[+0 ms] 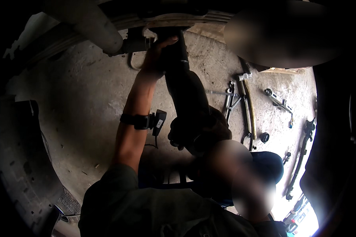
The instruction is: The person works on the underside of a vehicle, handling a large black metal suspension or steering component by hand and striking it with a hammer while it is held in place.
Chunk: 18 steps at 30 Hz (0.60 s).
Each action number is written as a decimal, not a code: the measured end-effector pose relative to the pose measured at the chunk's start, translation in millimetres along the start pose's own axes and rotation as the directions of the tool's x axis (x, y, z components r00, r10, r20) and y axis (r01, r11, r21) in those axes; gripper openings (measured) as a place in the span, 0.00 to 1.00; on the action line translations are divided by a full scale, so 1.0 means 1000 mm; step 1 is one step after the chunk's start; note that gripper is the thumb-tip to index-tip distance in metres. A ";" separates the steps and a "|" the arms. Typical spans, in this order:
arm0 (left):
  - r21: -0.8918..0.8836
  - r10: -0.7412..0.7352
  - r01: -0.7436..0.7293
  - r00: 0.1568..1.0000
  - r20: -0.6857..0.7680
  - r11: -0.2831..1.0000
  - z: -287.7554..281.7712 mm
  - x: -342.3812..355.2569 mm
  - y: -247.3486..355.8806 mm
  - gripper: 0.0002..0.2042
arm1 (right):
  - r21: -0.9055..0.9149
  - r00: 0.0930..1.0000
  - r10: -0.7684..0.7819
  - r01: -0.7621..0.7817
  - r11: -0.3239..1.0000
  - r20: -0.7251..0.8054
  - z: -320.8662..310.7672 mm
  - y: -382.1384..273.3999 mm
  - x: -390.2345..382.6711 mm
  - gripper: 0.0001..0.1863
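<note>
A long, dark power tool that looks like an impact wrench [186,89] slants from below the middle up to the vehicle's underside. My left hand [160,51] reaches up to its front end, fingers closed around it beside the narrow dark nose. A strap with a small black box [159,122] circles my left forearm. Deep in shadow, my right hand [219,124] closes on the rear of the tool; its fingers barely show. Just above the tool's nose lies a stack of leaf springs [174,20]. What the nose meets there is too dark to tell.
A thick tube [85,25] hangs at the upper left, and a large tyre [21,166] stands at the left. On the concrete floor [95,87], spanners [229,98], a long bar [248,110], a ratchet-like tool [279,102] and a long rod [300,162] lie to the right.
</note>
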State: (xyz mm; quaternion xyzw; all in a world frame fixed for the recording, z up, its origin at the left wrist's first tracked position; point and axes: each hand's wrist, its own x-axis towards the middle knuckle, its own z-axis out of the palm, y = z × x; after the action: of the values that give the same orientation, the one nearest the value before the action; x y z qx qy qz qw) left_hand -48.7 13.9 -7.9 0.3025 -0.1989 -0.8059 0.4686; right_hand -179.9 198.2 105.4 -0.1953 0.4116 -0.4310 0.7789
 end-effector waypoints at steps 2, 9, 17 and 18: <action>-0.013 0.002 -0.001 0.997 0.075 1.000 -0.008 -0.002 -0.003 0.20 | -0.044 1.000 0.025 -0.026 0.999 -0.017 0.006 -0.003 -0.008 0.24; 0.058 0.054 -0.061 0.991 0.119 0.996 -0.025 -0.004 -0.012 0.17 | -0.233 0.996 0.094 -0.092 0.968 -0.001 0.022 -0.016 -0.040 0.28; 0.010 0.027 -0.027 0.999 0.035 1.000 -0.002 -0.013 -0.005 0.22 | -0.198 0.977 0.190 -0.207 0.958 -0.102 0.015 -0.008 -0.042 0.32; 0.001 0.027 -0.027 0.999 0.040 1.000 -0.002 -0.016 -0.006 0.23 | -0.036 0.964 0.228 -0.235 0.971 -0.137 0.020 -0.008 -0.038 0.27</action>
State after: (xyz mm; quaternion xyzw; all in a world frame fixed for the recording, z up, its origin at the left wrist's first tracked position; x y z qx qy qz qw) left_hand -44.9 30.2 -8.1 0.2838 -0.2133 -0.8051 0.4752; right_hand -178.3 224.2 140.4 -0.1372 0.4935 -0.3381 0.7896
